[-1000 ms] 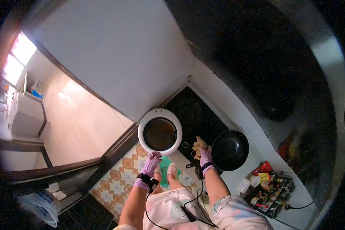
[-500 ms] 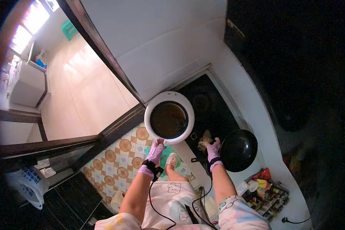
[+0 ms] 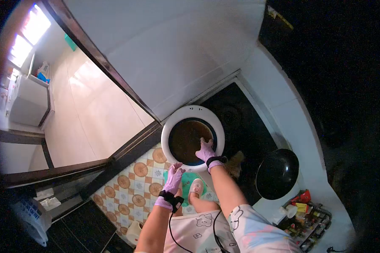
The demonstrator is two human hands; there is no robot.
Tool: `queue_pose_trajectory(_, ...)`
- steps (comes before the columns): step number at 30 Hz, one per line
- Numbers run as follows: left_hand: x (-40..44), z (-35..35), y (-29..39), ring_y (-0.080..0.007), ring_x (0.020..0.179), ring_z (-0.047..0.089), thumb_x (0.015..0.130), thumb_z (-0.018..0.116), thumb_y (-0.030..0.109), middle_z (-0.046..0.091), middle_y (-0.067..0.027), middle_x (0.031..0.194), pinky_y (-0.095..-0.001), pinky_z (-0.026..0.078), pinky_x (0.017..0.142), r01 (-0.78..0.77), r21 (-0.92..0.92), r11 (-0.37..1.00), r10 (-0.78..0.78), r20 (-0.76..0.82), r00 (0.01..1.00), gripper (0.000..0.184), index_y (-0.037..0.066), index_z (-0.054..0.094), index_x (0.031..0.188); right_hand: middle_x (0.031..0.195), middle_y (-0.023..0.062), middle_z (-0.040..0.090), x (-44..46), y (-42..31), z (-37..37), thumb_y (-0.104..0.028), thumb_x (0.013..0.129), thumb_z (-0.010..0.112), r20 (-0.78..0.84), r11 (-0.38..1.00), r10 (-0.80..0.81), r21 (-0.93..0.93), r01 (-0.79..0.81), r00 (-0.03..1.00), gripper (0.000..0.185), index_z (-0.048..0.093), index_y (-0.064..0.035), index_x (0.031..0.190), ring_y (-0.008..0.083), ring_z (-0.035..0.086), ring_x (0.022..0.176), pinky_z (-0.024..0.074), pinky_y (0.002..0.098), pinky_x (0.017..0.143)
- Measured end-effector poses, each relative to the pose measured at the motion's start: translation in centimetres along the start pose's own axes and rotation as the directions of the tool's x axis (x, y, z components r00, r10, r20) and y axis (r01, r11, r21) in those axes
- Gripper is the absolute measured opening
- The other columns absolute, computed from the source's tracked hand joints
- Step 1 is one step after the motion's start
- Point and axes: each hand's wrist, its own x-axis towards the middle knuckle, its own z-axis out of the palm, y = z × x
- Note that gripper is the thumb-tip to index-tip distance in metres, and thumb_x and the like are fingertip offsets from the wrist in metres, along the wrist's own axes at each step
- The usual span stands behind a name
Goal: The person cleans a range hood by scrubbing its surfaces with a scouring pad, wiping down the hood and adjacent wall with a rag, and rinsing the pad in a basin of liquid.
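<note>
A round white-rimmed pot or basin (image 3: 166,141) with a dark inside holds brownish liquid (image 3: 190,137). Over its right side reaches my right hand (image 3: 206,151) in a pink glove, fingers apart, nothing seen in them. Whether the fingertips touch the liquid is unclear. At the front of the rim is my left hand (image 3: 173,177), also pink-gloved, its fingers slightly bent and apart; contact with the rim cannot be made out. A crumpled tan cloth (image 3: 235,164) lies on the dark surface to the right of my right wrist.
A black wok (image 3: 278,173) sits at the right on the counter, beside a rack of bottles and packets (image 3: 306,217). The dark stovetop (image 3: 236,114) runs behind. Below are a patterned floor (image 3: 131,189) and my shoe (image 3: 196,187). A doorway is at the left.
My right hand has moved left from beside the tan cloth to over the basin. My left hand stays near the front rim. The view has shifted slightly.
</note>
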Motion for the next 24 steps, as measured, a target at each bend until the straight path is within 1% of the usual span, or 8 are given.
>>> queue_pose_trajectory(2, 0.5, -0.5, -0.7, -0.0184, 0.098, 0.050, 0.077, 0.060, 0.015, 0.051, -0.0097, 0.110, -0.0300, 0.040, 0.083, 0.016, -0.024, 1.000, -0.016, -0.011, 1.000, 0.042, 0.003, 0.046, 0.114, 0.136, 0.0363, 0.007, 0.5, -0.2, 0.3, -0.015, 0.067, 0.060, 0.075, 0.997, 0.075, 0.028, -0.078, 0.994, 0.078, 0.024, -0.0065, 0.136, 0.0473, 0.028, 0.123, 0.0302, 0.0395, 0.102)
queue_pose_trajectory(5, 1.1, -1.8, -1.8, -0.0186, 0.098, 0.050, 0.076, 0.061, 0.015, 0.050, -0.0094, 0.111, -0.0305, 0.041, 0.083, 0.110, 0.079, 0.991, -0.107, -0.046, 0.993, 0.043, 0.003, 0.046, 0.115, 0.143, 0.0246, 0.007, 0.6, -1.6, 1.5, -0.008, 0.069, 0.056, 0.126, 0.968, -0.040, -0.241, 0.070, 0.991, 0.078, 0.023, -0.0221, 0.138, 0.0420, 0.045, 0.113, 0.0402, 0.0469, 0.094)
queue_pose_trajectory(6, 1.2, -2.0, -2.2, -0.0189, 0.098, 0.050, 0.076, 0.061, 0.015, 0.050, -0.0095, 0.111, -0.0310, 0.041, 0.084, 0.087, 0.068, 0.994, -0.084, -0.045, 0.995, 0.043, 0.002, 0.045, 0.115, 0.143, 0.0246, 0.007, 0.9, -1.4, 1.7, -0.008, 0.069, 0.056, 0.129, 0.968, -0.037, -0.242, 0.068, 0.991, 0.078, 0.023, -0.0221, 0.138, 0.0420, 0.045, 0.113, 0.0402, 0.0469, 0.094)
queue_pose_trajectory(8, 1.5, -2.4, -3.1, -0.0191, 0.098, 0.050, 0.077, 0.061, 0.016, 0.050, -0.0097, 0.111, -0.0315, 0.041, 0.084, 0.070, 0.057, 0.996, -0.067, -0.046, 0.997, 0.043, 0.002, 0.045, 0.115, 0.144, 0.0222, 0.007, 1.4, -0.7, 1.8, -0.004, 0.070, 0.055, 0.230, 0.939, -0.234, -0.199, 0.281, 0.945, 0.077, 0.025, -0.0252, 0.137, 0.0408, 0.045, 0.114, 0.0414, 0.0469, 0.092)
queue_pose_trajectory(9, 1.6, -2.5, -3.5, -0.0192, 0.098, 0.050, 0.077, 0.060, 0.016, 0.050, -0.0097, 0.110, -0.0318, 0.041, 0.084, 0.062, 0.024, 0.998, -0.061, -0.024, 0.998, 0.043, 0.002, 0.045, 0.115, 0.144, 0.0216, 0.009, 1.0, -1.0, 0.5, -0.002, 0.068, 0.054, 0.209, 0.965, -0.152, -0.178, 0.190, 0.966, 0.076, 0.028, -0.0223, 0.136, 0.0453, 0.033, 0.122, 0.0347, 0.0436, 0.099)
queue_pose_trajectory(17, 1.8, -2.3, -3.3, -0.0193, 0.096, 0.051, 0.078, 0.060, 0.017, 0.049, -0.0090, 0.111, -0.0320, 0.043, 0.083, 0.089, 0.002, 0.996, -0.089, -0.004, 0.996, 0.042, 0.002, 0.044, 0.114, 0.138, 0.0223, 0.023, 6.1, 2.5, 7.3, -0.009, 0.073, 0.058, -0.017, 0.977, -0.036, -0.209, 0.031, 0.999, 0.061, 0.037, -0.0189, 0.129, 0.0415, 0.039, 0.118, 0.0410, 0.0441, 0.092)
queue_pose_trajectory(21, 2.2, -2.7, -3.4, -0.0190, 0.094, 0.052, 0.081, 0.056, 0.018, 0.048, -0.0092, 0.110, -0.0326, 0.043, 0.084, 0.074, 0.032, 0.997, -0.074, 0.016, 0.997, 0.040, 0.003, 0.042, 0.115, 0.123, 0.0255, 0.042, 3.9, 1.1, 2.4, -0.013, 0.073, 0.061, 0.145, 0.968, -0.155, -0.177, 0.180, 0.977, 0.053, 0.042, -0.0087, 0.122, 0.0366, 0.047, 0.111, 0.0424, 0.0443, 0.089)
queue_pose_trajectory(24, 2.5, -3.0, -4.1, -0.0183, 0.092, 0.053, 0.083, 0.054, 0.018, 0.048, -0.0092, 0.108, -0.0319, 0.044, 0.082, 0.042, 0.006, 0.999, -0.042, 0.040, 0.998, 0.038, 0.003, 0.041, 0.115, 0.092, 0.0146, 0.056, 3.5, 0.7, -0.4, -0.007, 0.071, 0.058, 0.258, 0.884, 0.014, 0.449, -0.133, 0.966, 0.044, 0.045, -0.0061, 0.113, 0.0240, 0.060, 0.071, 0.0502, 0.0367, 0.059)
